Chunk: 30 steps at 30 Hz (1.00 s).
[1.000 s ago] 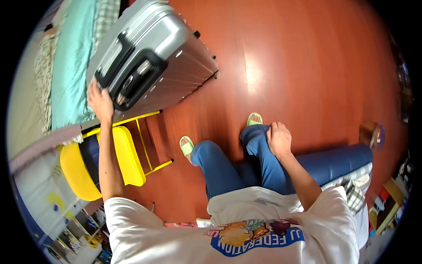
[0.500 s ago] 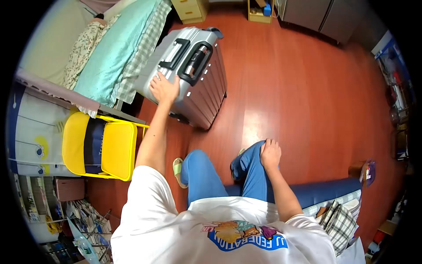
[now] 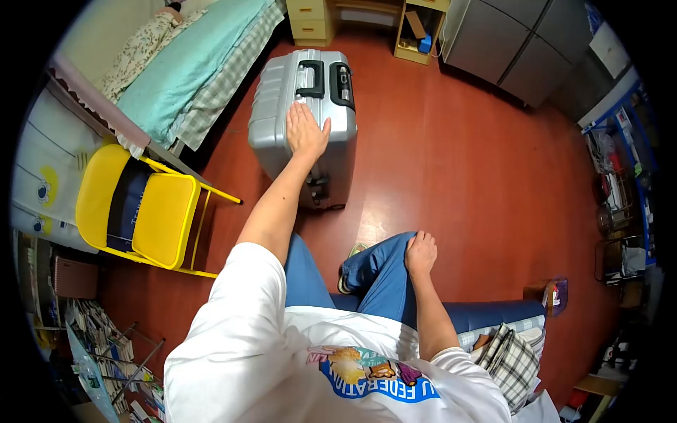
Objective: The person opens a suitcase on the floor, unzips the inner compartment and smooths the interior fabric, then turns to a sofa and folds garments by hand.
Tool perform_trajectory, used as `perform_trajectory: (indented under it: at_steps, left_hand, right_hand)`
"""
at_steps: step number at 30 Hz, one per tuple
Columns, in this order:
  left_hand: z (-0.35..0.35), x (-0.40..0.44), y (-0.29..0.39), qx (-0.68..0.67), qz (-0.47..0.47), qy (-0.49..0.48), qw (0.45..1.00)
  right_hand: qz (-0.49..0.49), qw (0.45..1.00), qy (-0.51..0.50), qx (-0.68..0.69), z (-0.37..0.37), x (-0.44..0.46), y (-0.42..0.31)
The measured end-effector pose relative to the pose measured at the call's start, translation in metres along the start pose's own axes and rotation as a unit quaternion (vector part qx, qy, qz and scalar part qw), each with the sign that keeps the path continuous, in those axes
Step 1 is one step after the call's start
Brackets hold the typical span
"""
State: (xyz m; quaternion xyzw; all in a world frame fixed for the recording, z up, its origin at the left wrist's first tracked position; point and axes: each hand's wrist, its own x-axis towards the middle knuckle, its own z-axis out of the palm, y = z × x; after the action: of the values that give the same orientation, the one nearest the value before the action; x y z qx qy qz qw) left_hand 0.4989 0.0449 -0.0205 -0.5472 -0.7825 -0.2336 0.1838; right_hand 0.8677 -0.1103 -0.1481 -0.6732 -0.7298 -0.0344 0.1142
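A silver hard-shell suitcase (image 3: pixel 271 99) stands upright on the floor ahead of me. On its top are a black carry handle (image 3: pixel 310 79) and, to the right of it, a black-framed recess with the pull handle (image 3: pixel 343 86). My left hand (image 3: pixel 307 132) lies flat on the suitcase top, near the carry handle, its fingers stretched out and gripping nothing. My right hand (image 3: pixel 422 252) rests on my right knee in blue trousers (image 3: pixel 384 271), with no object in it; its fingers lie over the cloth.
A yellow folding chair (image 3: pixel 166 218) stands at the left, below a bed with a teal cover (image 3: pixel 190 63). Wooden drawers (image 3: pixel 309 21) and a grey cabinet (image 3: pixel 508 42) line the far side. Shelves with clutter (image 3: pixel 613 176) stand right. I sit on a blue seat (image 3: pixel 486 314).
The suitcase has turned, so its top handles now point more straight away from me. My left hand has stayed on its top, fingers straighter. The view has shifted; my right hand remains on the knee.
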Motion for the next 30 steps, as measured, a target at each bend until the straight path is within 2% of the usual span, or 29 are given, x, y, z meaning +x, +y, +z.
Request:
perform_trajectory:
  at_steps: [5, 9, 17, 25, 29, 30]
  left_hand:
    - [-0.011, -0.008, -0.013, -0.056, 0.058, -0.016, 0.997]
    - [-0.024, -0.011, -0.026, -0.053, 0.105, -0.082, 0.99]
    - [-0.042, -0.014, -0.028, -0.045, 0.13, -0.155, 0.978]
    - [-0.046, -0.023, -0.032, -0.057, 0.124, -0.148, 0.979]
    - [-0.046, -0.028, -0.031, -0.069, 0.123, -0.131, 0.981]
    - [-0.046, -0.029, -0.031, -0.078, 0.121, -0.132, 0.981]
  right_hand:
    - [-0.007, 1.0, 0.018, 0.006, -0.004, -0.006, 0.01]
    - [-0.006, 1.0, 0.024, 0.015, -0.002, -0.016, 0.005]
    - [-0.001, 0.998, 0.036, 0.048, -0.006, -0.023, 0.002]
    - [-0.031, 0.995, 0.068, 0.058, 0.008, -0.031, -0.008]
    - [-0.025, 0.998, 0.037, 0.042, 0.009, -0.027, -0.017]
    - [-0.004, 0.999, 0.001, 0.034, 0.013, -0.023, -0.021]
